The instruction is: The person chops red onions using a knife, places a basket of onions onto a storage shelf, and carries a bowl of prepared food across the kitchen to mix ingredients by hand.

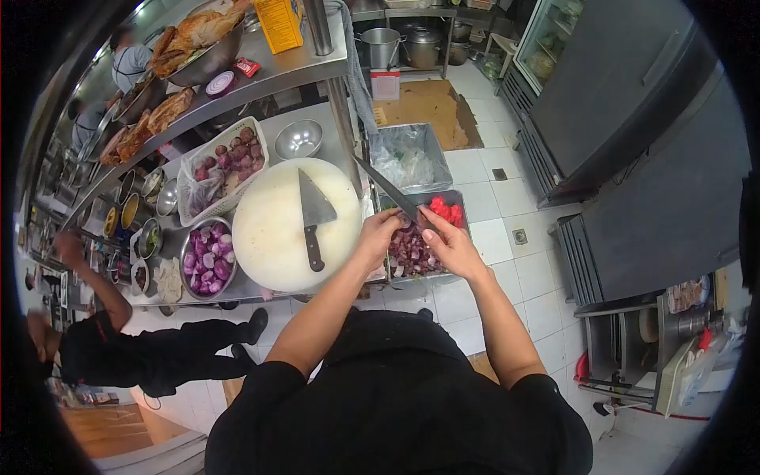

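My right hand (455, 249) is closed on a long-bladed knife (388, 182), its blade slanting up and left. Close by, my left hand (380, 236) has its fingers curled round a small purplish piece that looks like red onion (404, 221), partly hidden by the fingers. Both hands are over a grey bin (465, 229) of purple onion pieces (416, 252) and some bright red pieces (445, 210). To the left, a second, wide-bladed knife (315, 218) lies on a round white cutting board (265, 249).
Left of the board are a bowl of peeled red onions (208, 257), a white basket (188, 186) of unpeeled ones and a metal bowl (299, 140). A bin with a plastic liner (408, 154) stands ahead. Another person (119, 348) is at the left; fridges (617, 87) line the right.
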### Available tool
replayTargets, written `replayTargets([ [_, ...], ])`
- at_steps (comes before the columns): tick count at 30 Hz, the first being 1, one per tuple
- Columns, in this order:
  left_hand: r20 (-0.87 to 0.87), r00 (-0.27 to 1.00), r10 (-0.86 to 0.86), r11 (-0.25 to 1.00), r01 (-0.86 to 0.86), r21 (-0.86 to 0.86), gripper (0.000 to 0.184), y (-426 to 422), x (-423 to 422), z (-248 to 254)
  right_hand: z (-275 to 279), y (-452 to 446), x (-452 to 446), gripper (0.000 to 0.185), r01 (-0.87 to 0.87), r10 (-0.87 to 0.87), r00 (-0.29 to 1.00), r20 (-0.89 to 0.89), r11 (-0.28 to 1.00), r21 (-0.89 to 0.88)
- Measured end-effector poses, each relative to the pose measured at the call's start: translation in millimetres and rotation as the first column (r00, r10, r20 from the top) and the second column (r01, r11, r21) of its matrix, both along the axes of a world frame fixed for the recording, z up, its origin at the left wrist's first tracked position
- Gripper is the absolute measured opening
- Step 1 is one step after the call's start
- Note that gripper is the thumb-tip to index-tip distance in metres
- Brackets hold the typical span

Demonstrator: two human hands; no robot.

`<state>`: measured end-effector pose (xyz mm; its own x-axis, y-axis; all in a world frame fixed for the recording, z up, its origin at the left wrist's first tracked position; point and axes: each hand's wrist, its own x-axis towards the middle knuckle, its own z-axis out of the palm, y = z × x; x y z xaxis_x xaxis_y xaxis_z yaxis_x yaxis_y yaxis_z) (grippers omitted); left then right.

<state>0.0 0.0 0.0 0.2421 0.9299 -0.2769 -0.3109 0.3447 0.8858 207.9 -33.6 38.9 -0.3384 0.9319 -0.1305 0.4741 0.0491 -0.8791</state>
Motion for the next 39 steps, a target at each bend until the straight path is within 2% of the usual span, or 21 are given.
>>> replayTargets([
  [2,-0.003,1.0,0.016,1.0,-0.016,0.013,0.029,2.5,0.6,-5.5,12.0,-8.3,-5.1,0.063,0.053,-0.054,0.999,-0.001,0.98,0.192],
  [3,-0.025,1.0,0.015,1.0,-0.014,0.018,0.029,4.0,-6.3,-3.9,8.3,-8.8,-15.0,0.063,0.059,-0.056,0.998,-0.023,0.979,0.195],
  [5,-0.014,0.997,0.076,0.996,-0.076,0.05,0.023,2.8,-3.0,-6.3,0.6,-9.5,-18.8,0.061,0.079,-0.082,0.997,-0.008,0.933,0.351],
  [8,0.008,0.994,0.11,0.994,-0.11,0.025,0.019,0.5,0.2,4.5,-11.5,-4.4,-16.4,0.06,0.016,-0.038,0.997,0.065,0.95,0.31],
  [12,-0.049,0.991,0.121,0.993,-0.121,0.003,0.019,-0.8,2.7,8.5,-5.0,-6.2,-16.7,0.057,0.028,-0.04,0.999,0.028,0.943,0.333],
  [15,-0.042,0.996,0.082,0.997,-0.083,-0.007,0.023,2.7,-1.5,2.0,7.3,-8.6,-15.3,0.051,0.053,-0.061,0.998,0.027,0.97,0.237],
  [17,-0.056,0.998,0.033,0.999,-0.031,0.038,0.027,5.1,-3.3,-1.4,-0.3,-5.1,-12.3,0.046,0.085,-0.076,0.989,-0.128,0.994,0.072],
  [18,-0.055,0.998,0.036,0.999,-0.034,0.04,0.027,4.1,-2.1,3.9,0.5,-4.2,-11.0,0.046,0.083,-0.073,0.989,-0.127,0.994,0.074],
  [20,-0.07,0.996,0.061,0.998,-0.06,0.023,0.031,-0.5,1.3,14.1,2.1,-3.5,-9.1,0.043,0.058,-0.079,0.94,-0.331,0.996,-0.074],
  [23,-0.093,0.994,0.055,0.996,-0.048,0.079,0.033,0.8,2.6,13.3,2.4,-2.0,-7.8,0.043,0.062,-0.094,0.934,-0.344,0.993,-0.1],
  [25,-0.069,0.996,0.062,0.995,-0.056,0.086,0.036,3.0,-0.7,7.9,6.3,1.9,-6.3,0.045,0.102,-0.129,0.917,-0.378,0.991,-0.091],
  [27,-0.004,1.0,0.01,0.99,-0.009,0.141,0.038,2.1,-4.6,5.9,11.1,6.3,5.1,0.048,0.197,-0.289,0.857,-0.426,0.949,-0.248],
  [29,0.065,0.998,0.02,0.996,-0.026,0.087,0.043,1.1,-4.6,8.9,2.9,12.7,10.1,0.051,0.199,-0.29,0.855,-0.429,0.949,-0.245],
  [31,0.233,0.972,0.042,0.997,-0.056,0.055,0.046,1.1,-7.3,11.7,1.7,15.3,6.2,0.053,0.238,-0.307,0.861,-0.406,0.948,-0.213],
  [32,0.198,0.98,0.021,0.999,-0.026,0.025,0.048,2.3,-10.5,13.3,-0.5,17.5,3.1,0.054,0.271,-0.327,0.873,-0.362,0.942,-0.196],
  [33,0.246,0.967,0.06,0.997,-0.068,0.026,0.044,3.0,-10.9,12.9,-5.7,21.1,-0.2,0.057,0.292,-0.353,0.868,-0.349,0.931,-0.217],
  [35,0.205,0.968,0.147,0.988,-0.154,0.018,0.039,2.5,-23.8,16.2,-20.0,28.4,-11.7,0.055,0.382,-0.406,0.852,-0.33,0.914,-0.139],
  [37,0.236,0.945,0.228,0.965,-0.251,0.073,0.032,2.5,-54.2,22.6,-35.1,39.0,0.3,0.049,0.317,-0.379,0.892,-0.248,0.913,-0.256],
  [38,0.201,0.937,0.286,0.949,-0.306,0.076,0.028,0.7,-75.2,31.9,-36.5,37.3,-2.6,0.047,0.325,-0.382,0.888,-0.256,0.915,-0.239],
  [39,0.118,0.931,0.344,0.927,-0.357,0.115,0.026,-0.3,-104.5,34.6,-37.8,34.4,-4.6,0.052,0.342,-0.394,0.88,-0.265,0.913,-0.222],
])
